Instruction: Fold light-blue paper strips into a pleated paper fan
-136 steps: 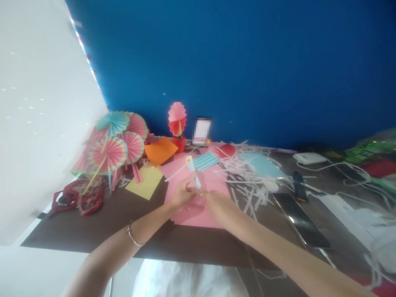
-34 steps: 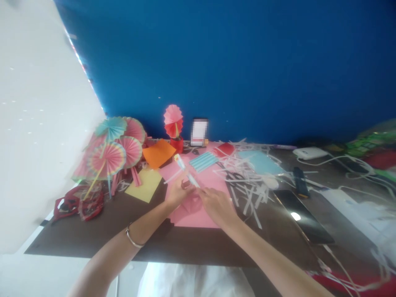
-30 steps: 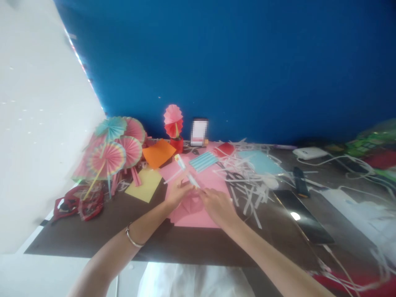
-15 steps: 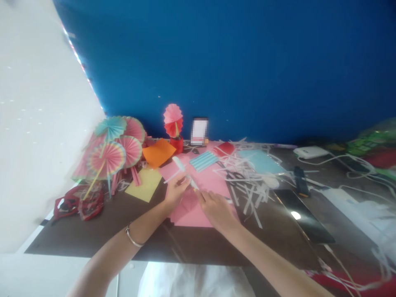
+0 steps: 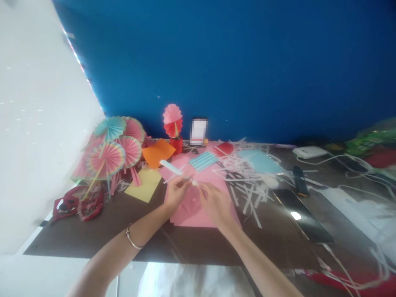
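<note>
My left hand is closed in a pinch on a narrow white strip, whose free end sticks out to the upper left. Close beside it, my right hand has its fingers pressed together at a small whitish bit between the two hands; blur hides whether this is the strip's other end. Both hands are above the pink paper sheets. Just beyond them lies a light blue pleated paper.
Folded paper fans are heaped at left, near yellow paper and orange paper. A red pot holds a pink-and-red fan. White paper scraps, a black phone and cables lie at right.
The white strip has swung from a steep slant to a flatter one, its free end further left. My right hand has drawn in closer to my left, its fingers now more bent.
</note>
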`<action>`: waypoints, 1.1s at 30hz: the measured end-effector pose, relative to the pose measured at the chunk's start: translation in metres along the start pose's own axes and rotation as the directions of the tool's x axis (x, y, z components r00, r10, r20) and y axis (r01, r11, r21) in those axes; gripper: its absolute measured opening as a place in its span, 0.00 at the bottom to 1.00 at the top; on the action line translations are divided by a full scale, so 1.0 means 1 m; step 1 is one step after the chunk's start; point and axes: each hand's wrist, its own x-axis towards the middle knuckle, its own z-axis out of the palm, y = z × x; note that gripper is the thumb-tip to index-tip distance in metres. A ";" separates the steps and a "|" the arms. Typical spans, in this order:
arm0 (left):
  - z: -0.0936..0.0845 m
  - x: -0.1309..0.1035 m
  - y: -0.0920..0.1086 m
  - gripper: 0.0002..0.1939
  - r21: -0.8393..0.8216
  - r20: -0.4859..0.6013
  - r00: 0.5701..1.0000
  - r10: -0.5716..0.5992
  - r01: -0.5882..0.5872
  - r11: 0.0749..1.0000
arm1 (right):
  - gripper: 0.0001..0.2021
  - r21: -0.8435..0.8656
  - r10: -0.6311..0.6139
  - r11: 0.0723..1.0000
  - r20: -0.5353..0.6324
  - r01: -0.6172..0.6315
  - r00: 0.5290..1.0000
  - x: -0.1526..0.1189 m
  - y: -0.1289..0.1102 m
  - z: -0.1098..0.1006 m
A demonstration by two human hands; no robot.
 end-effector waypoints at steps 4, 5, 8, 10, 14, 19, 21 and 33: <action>-0.001 0.001 -0.002 0.13 -0.009 0.075 0.997 0.010 -0.010 1.000 | 0.12 0.076 0.032 0.997 -0.001 -0.032 0.999 0.004 -0.002 0.002; 0.000 0.001 -0.001 0.13 -0.008 0.086 0.996 0.014 -0.013 1.000 | 0.11 0.087 0.039 0.995 -0.006 -0.038 0.999 0.004 -0.002 0.002; 0.001 0.000 0.000 0.11 0.018 0.077 0.997 0.028 -0.029 0.999 | 0.10 0.147 0.058 0.988 -0.022 -0.054 0.998 0.006 -0.002 0.001; 0.001 0.000 0.001 0.10 0.020 0.068 0.997 0.031 -0.033 0.999 | 0.09 0.195 0.068 0.979 -0.021 -0.063 0.997 0.007 -0.003 0.000; 0.001 0.000 0.002 0.09 0.017 0.051 0.997 0.053 -0.054 0.998 | 0.08 0.245 0.059 0.968 -0.010 -0.055 0.998 0.010 -0.003 0.004; 0.000 0.000 0.002 0.13 0.035 0.034 0.999 0.035 -0.037 0.999 | 0.10 0.196 -0.059 0.977 -0.118 0.082 0.991 0.008 0.001 0.015; 0.000 -0.001 0.004 0.17 0.041 0.010 1.000 0.020 -0.020 0.999 | 0.11 0.076 -0.215 0.970 -0.159 0.230 0.963 0.007 0.005 0.018; 0.002 0.001 0.002 0.13 -0.046 -0.028 0.997 -0.066 0.065 0.997 | 0.09 -0.413 -0.666 0.732 -0.263 0.542 0.698 -0.001 0.015 0.007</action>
